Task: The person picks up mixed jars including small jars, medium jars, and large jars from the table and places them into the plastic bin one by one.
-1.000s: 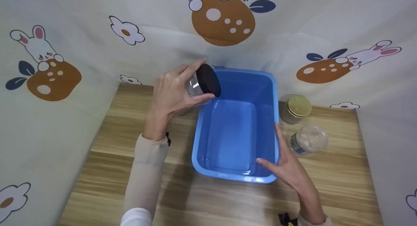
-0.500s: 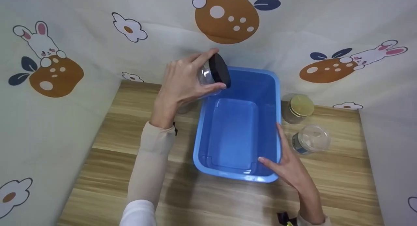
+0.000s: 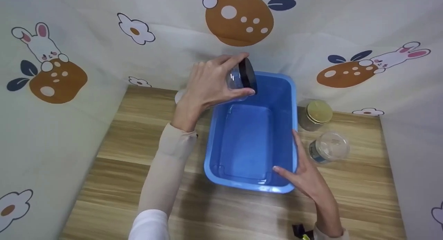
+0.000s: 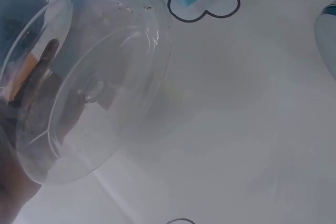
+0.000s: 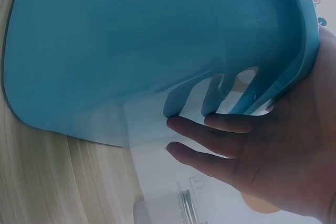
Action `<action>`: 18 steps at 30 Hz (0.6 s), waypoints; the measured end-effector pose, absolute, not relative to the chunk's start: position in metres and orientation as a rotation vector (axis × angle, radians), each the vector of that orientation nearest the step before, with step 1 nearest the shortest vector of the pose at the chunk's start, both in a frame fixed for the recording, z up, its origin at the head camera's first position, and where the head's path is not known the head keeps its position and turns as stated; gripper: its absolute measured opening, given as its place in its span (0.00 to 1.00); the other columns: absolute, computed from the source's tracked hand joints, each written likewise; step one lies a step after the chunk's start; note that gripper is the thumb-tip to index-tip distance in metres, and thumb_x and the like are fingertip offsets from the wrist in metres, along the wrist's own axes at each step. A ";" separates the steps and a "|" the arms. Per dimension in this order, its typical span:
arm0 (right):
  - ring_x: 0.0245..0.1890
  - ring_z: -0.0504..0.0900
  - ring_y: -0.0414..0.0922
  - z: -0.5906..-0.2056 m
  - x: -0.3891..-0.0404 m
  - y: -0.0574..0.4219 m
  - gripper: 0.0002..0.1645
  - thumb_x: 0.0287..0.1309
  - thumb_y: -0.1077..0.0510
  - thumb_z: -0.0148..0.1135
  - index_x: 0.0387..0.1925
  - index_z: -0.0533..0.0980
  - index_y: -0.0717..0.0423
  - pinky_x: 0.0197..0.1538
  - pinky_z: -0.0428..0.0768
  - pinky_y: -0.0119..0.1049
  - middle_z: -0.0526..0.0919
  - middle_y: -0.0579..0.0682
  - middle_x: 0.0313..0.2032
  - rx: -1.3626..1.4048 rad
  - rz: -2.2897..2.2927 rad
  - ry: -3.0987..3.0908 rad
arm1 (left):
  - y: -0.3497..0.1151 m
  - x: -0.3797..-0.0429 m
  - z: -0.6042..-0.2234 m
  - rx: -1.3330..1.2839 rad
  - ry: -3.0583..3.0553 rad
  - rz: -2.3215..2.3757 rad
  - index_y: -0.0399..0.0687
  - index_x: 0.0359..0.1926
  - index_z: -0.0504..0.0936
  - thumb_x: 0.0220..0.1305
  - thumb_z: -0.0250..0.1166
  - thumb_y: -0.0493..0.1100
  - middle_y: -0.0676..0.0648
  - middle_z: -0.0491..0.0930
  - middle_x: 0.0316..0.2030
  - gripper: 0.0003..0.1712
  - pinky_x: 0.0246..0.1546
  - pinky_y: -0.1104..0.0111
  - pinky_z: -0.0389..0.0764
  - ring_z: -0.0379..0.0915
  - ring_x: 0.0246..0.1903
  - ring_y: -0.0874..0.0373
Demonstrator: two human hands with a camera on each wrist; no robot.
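Note:
My left hand [image 3: 211, 82] grips a clear jar with a black lid [image 3: 247, 75]. The jar lies tilted on its side above the far left part of a blue plastic tub [image 3: 247, 143]. Its clear round base [image 4: 100, 87] fills the left of the left wrist view. My right hand [image 3: 308, 179] holds the tub's right wall, thumb inside the rim and fingers outside. In the right wrist view several fingers [image 5: 210, 135] lie along the tub's outer wall [image 5: 105, 51]; the thumb is hidden there.
Right of the tub stand a jar with a gold lid [image 3: 319, 112] and a clear-lidded jar with a blue label [image 3: 332, 148]. A pale round thing [image 3: 179, 95] is mostly hidden behind my left wrist. Printed cloth [image 3: 166, 53] walls the wood-grain table [image 3: 121, 143].
My left hand has carried the black-lidded jar to the right, further over the tub. The pale round thing behind my wrist has come partly into view. My right hand stays on the tub.

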State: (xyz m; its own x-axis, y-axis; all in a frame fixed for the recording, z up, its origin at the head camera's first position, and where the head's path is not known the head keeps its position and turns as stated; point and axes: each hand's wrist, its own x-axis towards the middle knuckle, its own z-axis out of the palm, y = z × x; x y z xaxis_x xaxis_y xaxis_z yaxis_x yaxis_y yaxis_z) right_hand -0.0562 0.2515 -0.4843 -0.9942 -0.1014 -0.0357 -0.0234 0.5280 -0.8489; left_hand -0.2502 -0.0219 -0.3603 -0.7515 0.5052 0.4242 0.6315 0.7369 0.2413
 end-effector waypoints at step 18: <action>0.73 0.54 0.62 -0.485 -0.057 0.250 0.66 0.54 0.44 0.74 0.78 0.36 0.27 0.66 0.56 0.69 0.42 0.52 0.78 -0.046 -1.483 2.643 | 0.010 -0.259 -0.354 -0.994 -2.662 -0.392 0.63 0.71 0.70 0.46 0.48 0.89 0.47 0.81 0.57 0.58 0.28 0.65 0.76 0.79 0.31 0.52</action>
